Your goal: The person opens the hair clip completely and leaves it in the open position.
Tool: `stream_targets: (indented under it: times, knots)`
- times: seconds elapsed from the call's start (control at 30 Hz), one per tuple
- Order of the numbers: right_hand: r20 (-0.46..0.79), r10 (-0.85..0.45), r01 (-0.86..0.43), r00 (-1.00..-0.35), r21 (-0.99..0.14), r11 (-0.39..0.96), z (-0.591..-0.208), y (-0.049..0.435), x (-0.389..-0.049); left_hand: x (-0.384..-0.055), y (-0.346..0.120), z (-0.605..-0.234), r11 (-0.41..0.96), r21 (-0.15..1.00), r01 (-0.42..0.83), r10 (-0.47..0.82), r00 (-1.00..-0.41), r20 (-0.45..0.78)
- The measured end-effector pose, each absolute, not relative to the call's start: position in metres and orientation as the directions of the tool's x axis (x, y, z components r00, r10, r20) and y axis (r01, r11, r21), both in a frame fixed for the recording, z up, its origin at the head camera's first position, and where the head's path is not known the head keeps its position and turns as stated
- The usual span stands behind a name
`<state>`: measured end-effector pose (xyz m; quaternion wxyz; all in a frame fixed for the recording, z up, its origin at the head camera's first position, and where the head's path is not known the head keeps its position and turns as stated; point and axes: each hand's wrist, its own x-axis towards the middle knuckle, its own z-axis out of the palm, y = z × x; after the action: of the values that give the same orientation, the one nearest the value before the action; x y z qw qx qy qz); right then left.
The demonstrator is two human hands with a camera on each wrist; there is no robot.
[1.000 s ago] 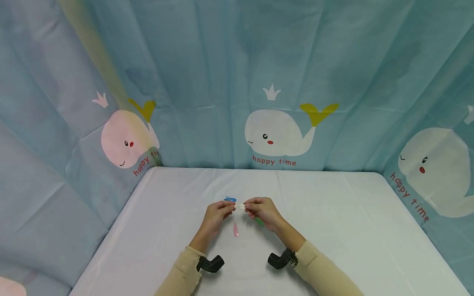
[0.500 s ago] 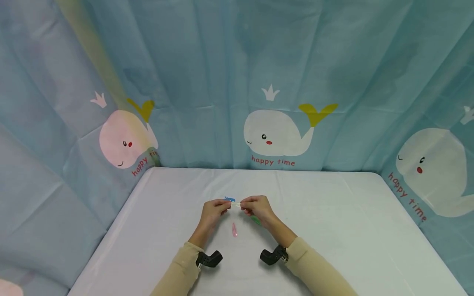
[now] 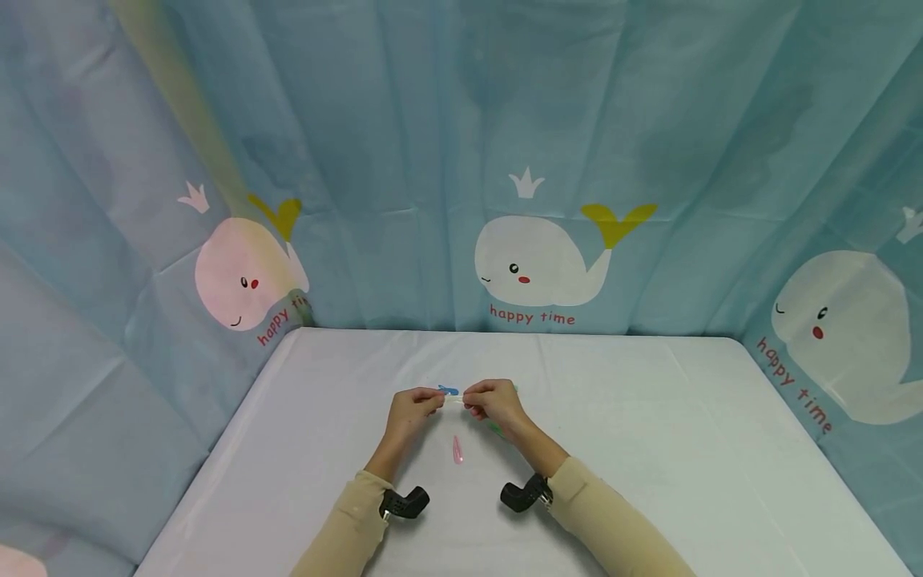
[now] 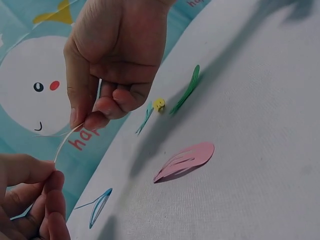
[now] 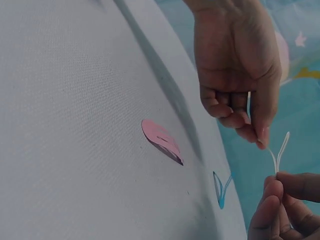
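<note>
A white snap hair clip (image 3: 453, 399) is held above the table between both hands. My left hand (image 3: 411, 413) pinches one end between thumb and fingers, and my right hand (image 3: 499, 402) pinches the other. In the right wrist view the clip (image 5: 278, 162) spreads into a V, its two parts apart. On the cloth nearer me lies a pink snap hair clip (image 3: 457, 449). Just behind the hands is a blue hair clip (image 3: 449, 390), its parts spread. The green hair clip (image 3: 496, 430) lies partly hidden under my right hand.
In the left wrist view, a pale teal hair clip (image 4: 144, 121) with a yellow ornament (image 4: 159, 104) lies beside the green one. A white cloth (image 3: 649, 449) covers the table. Blue curtains (image 3: 404, 160) with printed whales hang around its back and sides.
Both hands have shifted slightly left and away from me, the right a little more, still pinching the white clip. The pink and blue clips lie as before.
</note>
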<state>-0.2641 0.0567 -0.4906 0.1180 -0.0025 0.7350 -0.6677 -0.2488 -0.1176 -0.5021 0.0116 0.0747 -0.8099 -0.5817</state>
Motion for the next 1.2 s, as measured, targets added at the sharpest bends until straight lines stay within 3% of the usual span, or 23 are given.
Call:
stream_targets:
  times: [0.47, 1.2]
  knots:
    - [-0.187, -0.152, 0.155, -0.971, -0.967, 0.202, -0.506, 0.049, -0.272, -0.25, -0.123, -0.51, 0.423, 0.899, -0.113, -0.129, -0.99, -0.063]
    - [-0.152, -0.133, 0.071, -0.979, -0.877, 0.476, -0.51, 0.029, -0.277, -0.255, -0.126, -0.517, 0.713, 0.7, -0.043, -0.082, -0.996, 0.023]
